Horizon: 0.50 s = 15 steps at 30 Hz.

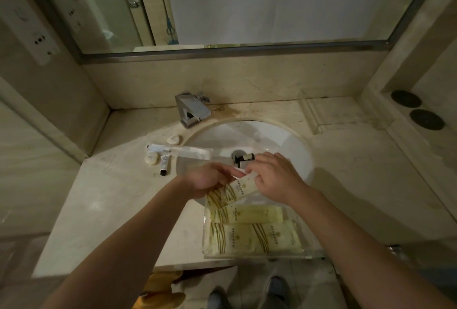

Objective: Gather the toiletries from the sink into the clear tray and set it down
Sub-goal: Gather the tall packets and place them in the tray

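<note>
Hands meet over the front of the round white basin (279, 140), both gripping one pale cream sachet with gold stripes (238, 188) that is held tilted just above the far edge of the clear rectangular plastic tray (259, 256). The left hand (206, 180) has its fingers curled around the sachet's lower, striped end, while the right hand (274, 176) pinches the upper end between thumb and fingertips. The tray sits on the beige marble counter (103, 209) at its front edge, partly overlapping the basin rim, and two more cream and yellow sachets (249, 227) already lie flat inside it, side by side. In the basin, near the drain, a small dark-capped bottle (247, 157) rests just beyond the right hand's fingers. To the left of the basin, on the counter, lie a long white wrapped toothbrush packet (180, 151), a small white tube with a black cap (164, 164), a round wrapped soap (151, 158) and a small oval white packet (174, 139), all well apart from the tray. A square chrome tap (193, 109) stands behind the basin.
</note>
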Available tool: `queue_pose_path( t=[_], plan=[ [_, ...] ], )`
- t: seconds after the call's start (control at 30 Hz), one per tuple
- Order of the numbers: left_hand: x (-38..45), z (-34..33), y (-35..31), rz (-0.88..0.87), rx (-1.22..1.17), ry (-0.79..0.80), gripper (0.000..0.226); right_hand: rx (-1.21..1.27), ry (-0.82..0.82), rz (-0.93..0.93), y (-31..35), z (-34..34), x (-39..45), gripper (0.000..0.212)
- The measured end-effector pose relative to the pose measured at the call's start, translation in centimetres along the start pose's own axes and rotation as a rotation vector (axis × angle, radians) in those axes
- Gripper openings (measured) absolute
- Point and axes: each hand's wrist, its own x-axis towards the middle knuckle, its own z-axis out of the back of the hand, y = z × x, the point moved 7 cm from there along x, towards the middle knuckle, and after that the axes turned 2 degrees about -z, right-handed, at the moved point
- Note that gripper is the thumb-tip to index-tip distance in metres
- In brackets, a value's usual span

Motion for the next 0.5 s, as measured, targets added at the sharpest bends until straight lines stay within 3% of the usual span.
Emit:
queue_pose_path(
  t=[0.13, 0.2, 0.27, 0.33, 0.4, 0.5],
  plan=[
    [0.2, -1.1, 0.4, 0.039, -0.159, 0.064, 0.029, 0.071, 0.025, -0.043, 0.0, -1.1, -0.2, 0.040],
    [0.5, -1.5, 0.1, 0.010, -0.118, 0.064, 0.026, 0.030, 0.023, -0.042, 0.2, -1.4, 0.0, 0.051],
    [0.8, -1.2, -0.4, -0.079, 0.070, -0.017, 0.024, -0.039, 0.015, -0.049, 0.3, -1.4, 0.1, 0.053],
    [1.1, -1.0, -0.8, -0.146, 0.214, -0.104, 0.026, -0.081, 0.018, -0.087, 0.0, -1.8, 0.1, 0.039],
    [1.3, -0.6, -1.1, -0.193, 0.406, -0.212, 0.028, -0.051, 0.064, -0.146, -0.7, -2.9, -0.1, 0.024],
    [1.4, -0.1, -1.2, -0.224, 0.767, -0.362, 0.028, 0.016, 0.104, -0.228, -1.8, -5.0, -1.0, 0.020]
  ],
)
